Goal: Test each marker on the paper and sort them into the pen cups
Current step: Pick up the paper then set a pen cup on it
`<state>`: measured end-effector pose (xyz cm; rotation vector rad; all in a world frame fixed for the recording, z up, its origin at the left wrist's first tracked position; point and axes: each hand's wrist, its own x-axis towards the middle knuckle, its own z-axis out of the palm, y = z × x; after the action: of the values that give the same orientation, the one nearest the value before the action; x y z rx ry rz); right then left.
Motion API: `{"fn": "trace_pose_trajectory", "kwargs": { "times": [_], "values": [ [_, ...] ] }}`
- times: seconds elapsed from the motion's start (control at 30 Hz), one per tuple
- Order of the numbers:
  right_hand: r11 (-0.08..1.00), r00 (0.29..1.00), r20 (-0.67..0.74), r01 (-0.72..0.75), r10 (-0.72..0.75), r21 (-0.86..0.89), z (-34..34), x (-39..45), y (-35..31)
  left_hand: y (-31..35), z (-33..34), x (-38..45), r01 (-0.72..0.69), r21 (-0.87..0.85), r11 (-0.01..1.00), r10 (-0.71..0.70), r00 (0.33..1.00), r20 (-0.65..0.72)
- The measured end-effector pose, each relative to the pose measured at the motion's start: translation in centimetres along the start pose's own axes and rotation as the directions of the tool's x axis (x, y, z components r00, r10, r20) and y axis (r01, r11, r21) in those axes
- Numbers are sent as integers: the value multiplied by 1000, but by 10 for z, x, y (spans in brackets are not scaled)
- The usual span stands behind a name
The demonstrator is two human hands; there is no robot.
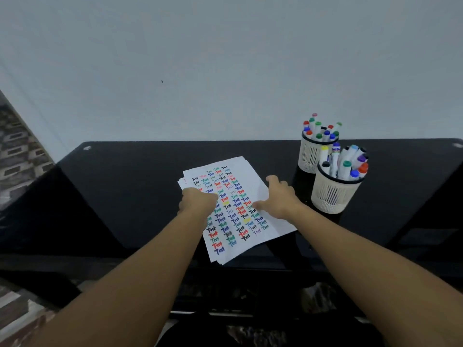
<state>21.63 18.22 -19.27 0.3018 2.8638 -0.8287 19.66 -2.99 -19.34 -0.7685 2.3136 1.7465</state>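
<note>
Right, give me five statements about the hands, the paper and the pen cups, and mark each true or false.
1. Both hands rest on the paper. True: the left hand sits near its left edge, the right hand on its right side.
2. The paper is blank. False: it is covered with rows of the word "Test" in many colours.
3. Two pen cups stand to the right of the paper. True: a near pen cup and a far pen cup, both holding markers.
4. The right hand has a marker in its grip. False: its fingers are spread on the sheet, holding nothing.
5. The cups are solid black. False: they are pale and slotted; the table is black.
</note>
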Motion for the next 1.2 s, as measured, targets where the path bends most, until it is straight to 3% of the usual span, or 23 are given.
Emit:
{"fn": "trace_pose_trajectory", "kwargs": {
  "times": [0.2, 0.57, 0.73, 0.83, 0.9, 1.0, 1.07, 1.2],
  "values": [
    [991, 997, 49, -67, 62, 118, -3, 6, 5, 11, -9, -3, 107, -122, 987, -109, 994, -6],
    [986, 997, 50, -65, 57, 154, 1, 7, 9, 11, 9, -5, 85, -29, 996, -84, 995, 50],
    [981, 997, 45, -71, 64, 179, 0, 6, 8, 9, 12, -11, -56, -21, 998, 56, 998, -39],
    [963, 999, 34, -47, 40, 266, 0, 8, 10, 8, 3, -20, -309, -41, 950, 310, 951, 0],
    [909, 1000, 24, -13, 3, 417, -3, 9, 12, 13, -8, -26, -465, -33, 885, 466, 881, 83],
    [743, 991, 57, 54, -123, 667, -10, 7, 9, 22, -25, -36, -601, -21, 799, 594, 782, 191],
    [671, 980, 82, 63, -183, 738, -15, 7, 5, 28, -34, -36, -595, -98, 798, 600, 767, 227],
    [522, 955, 200, -58, -221, 851, -19, 14, -3, 36, -42, -32, -474, -284, 833, 543, 801, 254]
  ]
}}
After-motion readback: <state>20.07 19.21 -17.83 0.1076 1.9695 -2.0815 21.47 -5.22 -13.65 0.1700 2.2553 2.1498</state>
